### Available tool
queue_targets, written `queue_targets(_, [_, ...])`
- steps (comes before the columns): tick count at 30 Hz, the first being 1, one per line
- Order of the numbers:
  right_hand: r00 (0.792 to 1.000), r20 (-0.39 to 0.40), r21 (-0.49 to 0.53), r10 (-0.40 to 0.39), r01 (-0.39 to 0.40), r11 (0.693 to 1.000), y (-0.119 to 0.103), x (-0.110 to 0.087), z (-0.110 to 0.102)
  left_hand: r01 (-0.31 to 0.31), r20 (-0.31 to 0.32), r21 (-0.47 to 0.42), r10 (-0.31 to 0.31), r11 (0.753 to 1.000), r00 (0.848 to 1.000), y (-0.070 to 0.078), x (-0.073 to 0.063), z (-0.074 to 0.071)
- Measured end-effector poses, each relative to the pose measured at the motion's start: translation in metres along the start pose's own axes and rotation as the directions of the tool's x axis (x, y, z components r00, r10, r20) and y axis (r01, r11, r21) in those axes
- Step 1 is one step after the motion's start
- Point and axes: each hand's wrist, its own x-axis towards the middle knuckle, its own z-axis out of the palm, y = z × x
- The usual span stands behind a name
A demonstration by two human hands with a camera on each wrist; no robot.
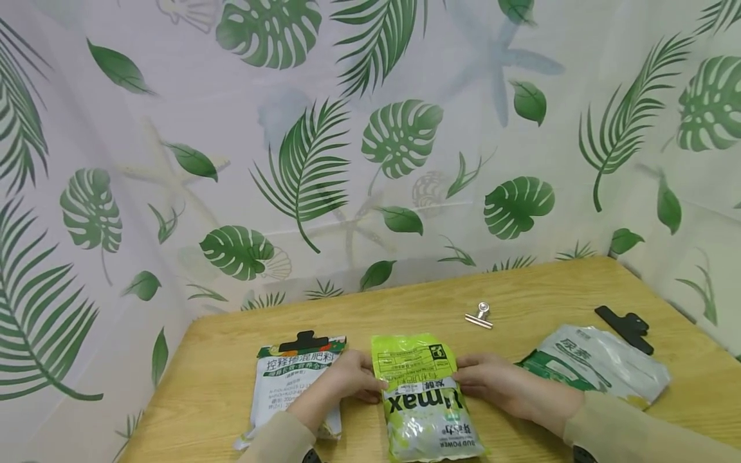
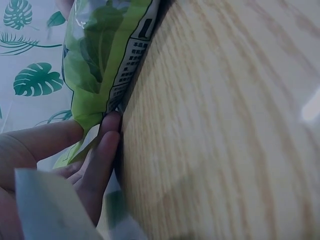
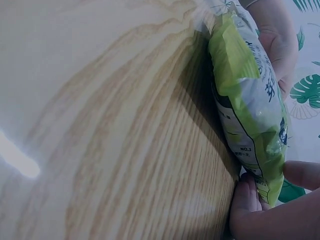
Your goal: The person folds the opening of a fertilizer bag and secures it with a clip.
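Observation:
A plump lime-green and silver fertilizer bag (image 1: 417,366) lies on the table in front of me, its large "max" lettering upside down in the head view. My left hand (image 1: 352,376) pinches its left edge; in the left wrist view the thumb is on the upper side of the bag (image 2: 100,50) and the fingers are under it. On the opposite edge my right hand (image 1: 500,386) pinches the bag (image 3: 252,105) the same way, thumb above and fingertips beneath. The bag's underside is hidden.
Left of the bag lies a white fertilizer bag (image 1: 283,379) with a black clip (image 1: 303,341) on its top edge. A small silver clip (image 1: 480,316) lies farther back. At right are a white-and-green bag (image 1: 602,360) and another black clip (image 1: 626,328). A leaf-patterned curtain (image 1: 393,193) borders the wooden table (image 1: 243,328).

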Motion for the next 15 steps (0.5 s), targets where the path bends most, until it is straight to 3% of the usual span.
queue_targets(11, [0.999,0.036,0.016,0.011,-0.011,1.0,0.0075,-0.0004,-0.0031,-0.004,0.028,-0.003,0.004,1.0,1.0,-0.0067,-0.0016,0.0023])
queue_targets(15, [0.999,0.038,0.021,0.0,-0.001,1.0,0.0012,0.0022,-0.0053,-0.019,0.016,0.009,0.019,1.0,1.0,-0.0006,0.0025,-0.0008])
